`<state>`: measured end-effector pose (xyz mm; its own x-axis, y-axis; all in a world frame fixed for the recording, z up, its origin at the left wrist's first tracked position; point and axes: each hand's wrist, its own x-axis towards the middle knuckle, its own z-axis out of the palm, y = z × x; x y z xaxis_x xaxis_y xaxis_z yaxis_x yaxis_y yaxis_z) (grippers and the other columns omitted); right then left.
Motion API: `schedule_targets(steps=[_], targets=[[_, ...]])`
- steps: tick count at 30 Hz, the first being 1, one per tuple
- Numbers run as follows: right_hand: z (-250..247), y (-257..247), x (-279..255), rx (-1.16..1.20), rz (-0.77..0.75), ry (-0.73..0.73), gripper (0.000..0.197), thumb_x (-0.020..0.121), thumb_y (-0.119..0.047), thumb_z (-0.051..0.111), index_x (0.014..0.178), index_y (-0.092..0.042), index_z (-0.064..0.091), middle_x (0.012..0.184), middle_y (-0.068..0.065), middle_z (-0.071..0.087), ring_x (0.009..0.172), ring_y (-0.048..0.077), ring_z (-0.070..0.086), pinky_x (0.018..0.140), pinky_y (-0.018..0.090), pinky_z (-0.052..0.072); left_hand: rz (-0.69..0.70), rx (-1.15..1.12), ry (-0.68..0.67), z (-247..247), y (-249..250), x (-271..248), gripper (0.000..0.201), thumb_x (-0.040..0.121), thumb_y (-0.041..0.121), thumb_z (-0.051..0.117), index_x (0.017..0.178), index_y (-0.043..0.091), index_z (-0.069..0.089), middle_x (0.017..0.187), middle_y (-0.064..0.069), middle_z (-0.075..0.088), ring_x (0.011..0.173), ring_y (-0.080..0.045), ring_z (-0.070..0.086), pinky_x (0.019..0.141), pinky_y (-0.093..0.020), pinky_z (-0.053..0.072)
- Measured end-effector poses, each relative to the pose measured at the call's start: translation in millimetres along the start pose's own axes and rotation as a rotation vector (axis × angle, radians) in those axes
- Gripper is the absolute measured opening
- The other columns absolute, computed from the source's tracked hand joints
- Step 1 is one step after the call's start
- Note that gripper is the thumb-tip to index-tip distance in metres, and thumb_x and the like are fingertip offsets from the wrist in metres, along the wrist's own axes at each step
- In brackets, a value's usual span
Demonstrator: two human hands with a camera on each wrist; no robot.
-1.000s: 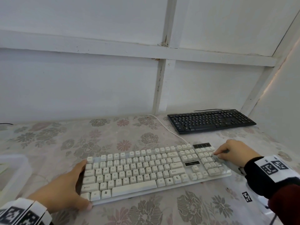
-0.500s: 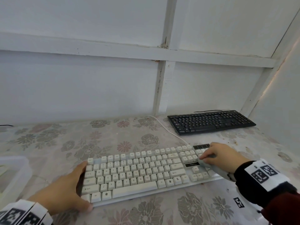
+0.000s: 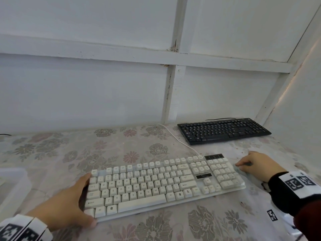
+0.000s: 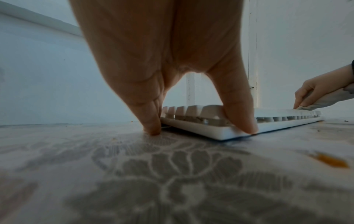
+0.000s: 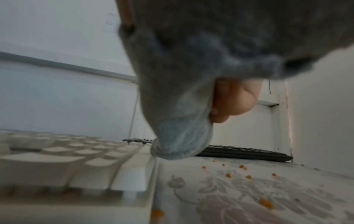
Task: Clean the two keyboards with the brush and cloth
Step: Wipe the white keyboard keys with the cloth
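The white keyboard (image 3: 163,186) lies across the flowered tablecloth (image 3: 121,150) in front of me. My left hand (image 3: 69,207) braces its left end: the thumb (image 4: 243,121) rests on the front corner and a straight fingertip (image 4: 153,128) touches the table at the back corner. My right hand (image 3: 255,165) grips a grey cloth (image 5: 182,136), whose tip touches the keyboard's right edge beside the number pad. The black keyboard (image 3: 224,130) sits at the back right against the wall. No brush is in view.
Orange crumbs (image 5: 243,166) are scattered on the tablecloth right of the white keyboard. A white cable (image 3: 175,138) runs from it toward the wall. A clear plastic container (image 3: 10,185) stands at the far left. Walls close in behind and on the right.
My right hand slid the cloth leftward over the number pad, then back right to the keyboard's right edge. The left hand has stayed at the left end.
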<state>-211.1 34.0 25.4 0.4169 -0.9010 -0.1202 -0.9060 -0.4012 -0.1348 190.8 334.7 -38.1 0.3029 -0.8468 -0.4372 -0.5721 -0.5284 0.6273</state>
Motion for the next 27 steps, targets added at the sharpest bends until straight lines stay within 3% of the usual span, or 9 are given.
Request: schedule_targets(steps=[4,7,12,16,18,21,27], targets=[[0.2,-23.5,-8.9,0.102,-0.137,-0.004,0.009,0.089,-0.03,0.061,0.094,-0.036,0.066,0.086,-0.01,0.049,0.081,0.002,0.05,0.065,0.01,0.032,0.008,-0.01,0.012,0.6,-5.6,2.3,0.148,0.03,0.056,0.087,0.148,0.034,0.0,0.139,0.017,0.042,0.124,-0.007,0.047,0.107,-0.032,0.039],[11.0,-40.2,-10.5,0.076,-0.224,-0.03,0.016,0.09,-0.034,0.06,0.102,-0.032,0.07,0.091,-0.007,0.05,0.082,0.004,0.051,0.064,0.009,0.033,0.018,-0.013,0.014,1.0,-5.0,2.2,0.148,0.029,0.057,0.087,0.147,0.034,0.001,0.138,0.017,0.044,0.123,-0.007,0.048,0.107,-0.032,0.04],[13.6,-22.3,-1.9,-0.004,-0.118,0.042,0.02,0.091,-0.031,0.058,0.107,-0.027,0.07,0.083,-0.013,0.042,0.073,-0.001,0.043,0.06,0.009,0.028,0.006,-0.039,0.008,0.5,-5.6,0.9,0.154,0.024,0.059,0.089,0.148,0.032,0.002,0.14,0.015,0.043,0.125,-0.009,0.048,0.108,-0.034,0.038],[5.7,-1.5,-0.7,-0.005,-0.042,0.052,0.011,0.09,-0.028,0.061,0.096,-0.033,0.069,0.082,-0.012,0.042,0.079,0.009,0.05,0.06,0.009,0.028,-0.002,-0.011,-0.002,-1.3,-3.0,-1.1,0.161,0.015,0.069,0.083,0.148,0.033,0.0,0.14,0.015,0.043,0.124,-0.008,0.047,0.108,-0.031,0.038],[2.6,-4.9,-4.0,0.04,-0.061,0.05,0.014,0.09,-0.027,0.061,0.1,-0.03,0.07,0.083,-0.01,0.045,0.077,0.008,0.049,0.061,0.008,0.029,-0.009,0.005,0.0,-1.6,-1.1,-2.0,0.162,0.014,0.071,0.082,0.148,0.032,-0.001,0.14,0.015,0.043,0.124,-0.007,0.047,0.108,-0.031,0.038],[-2.1,-40.9,-14.7,0.147,-0.19,0.05,0.014,0.089,-0.03,0.061,0.098,-0.038,0.068,0.087,-0.006,0.051,0.078,0.002,0.05,0.065,0.007,0.031,-0.035,0.025,-0.005,-0.6,1.4,-3.4,0.161,0.017,0.066,0.085,0.148,0.033,-0.002,0.139,0.015,0.044,0.122,-0.007,0.048,0.107,-0.031,0.039],[8.3,-177.0,-47.0,0.25,-0.612,-0.106,0.024,0.092,-0.036,0.056,0.113,-0.034,0.067,0.095,-0.007,0.051,0.087,0.005,0.051,0.074,0.012,0.035,-0.062,0.075,0.018,1.3,13.9,-9.2,0.128,0.052,0.039,0.087,0.147,0.033,0.002,0.137,0.014,0.045,0.119,-0.009,0.049,0.107,-0.03,0.038]])
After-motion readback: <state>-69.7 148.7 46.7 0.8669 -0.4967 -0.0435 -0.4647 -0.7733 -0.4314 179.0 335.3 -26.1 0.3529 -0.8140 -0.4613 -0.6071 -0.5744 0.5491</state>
